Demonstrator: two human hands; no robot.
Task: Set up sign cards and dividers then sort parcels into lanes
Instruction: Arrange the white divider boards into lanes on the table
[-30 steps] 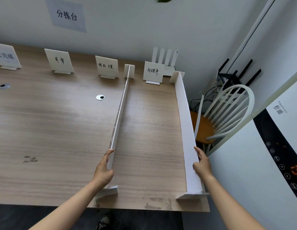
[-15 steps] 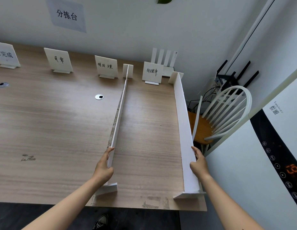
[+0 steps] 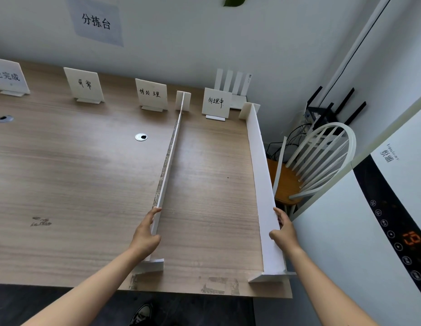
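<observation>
Two long white dividers stand upright on the wooden table (image 3: 75, 184), running from the front edge to the back. My left hand (image 3: 146, 234) holds the near part of the left divider (image 3: 169, 161), thumb on its right face. My right hand (image 3: 284, 231) grips the near part of the right divider (image 3: 261, 175), which runs along the table's right edge. Several white sign cards with handwritten characters stand along the back: one (image 3: 216, 102) inside the lane between the dividers, others (image 3: 152, 94) (image 3: 85, 84) (image 3: 8, 76) to the left.
A white spindle-back chair (image 3: 320, 161) with an orange seat stands just right of the table. A white appliance (image 3: 378, 231) with a lit control panel fills the right. A router (image 3: 233, 83) sits at the back wall. Two cable grommets (image 3: 141, 137) are set in the tabletop.
Both hands have stayed on the dividers. The view has shifted slightly; the dividers look almost unmoved.
</observation>
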